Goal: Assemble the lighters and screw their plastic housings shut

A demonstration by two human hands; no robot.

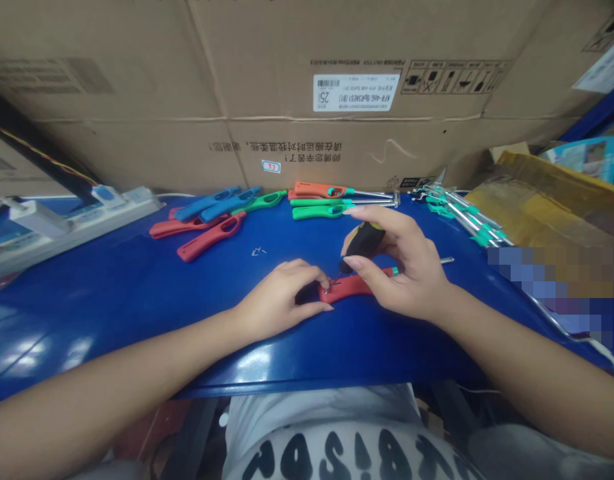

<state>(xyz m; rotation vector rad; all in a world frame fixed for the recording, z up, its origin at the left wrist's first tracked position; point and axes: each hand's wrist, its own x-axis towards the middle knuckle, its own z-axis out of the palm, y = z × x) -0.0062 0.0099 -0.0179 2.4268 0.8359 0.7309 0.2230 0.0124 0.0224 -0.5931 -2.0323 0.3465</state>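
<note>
A red gas lighter [353, 287] with a long metal tube lies on the blue table in front of me. My left hand [289, 293] is closed around its left end, thumb along the near edge and index finger on top, by a small shiny metal piece. In my right hand [411, 267] is a screwdriver [365, 241] with a black and yellow handle. The screwdriver is tilted, its thin shaft pointing down at the lighter's left end beside my left fingertip. Whether the tip sits in a screw is too small to tell. My right hand hides part of the lighter.
Several tiny screws [259, 252] lie left of centre. Red, blue and green handle shells [211, 235] are heaped behind them. Orange and green lighters [319, 201] lie at the back, metal tubes with teal parts [469, 213] at the right. A power strip [87, 223] stands left, a cardboard box [267, 87] behind.
</note>
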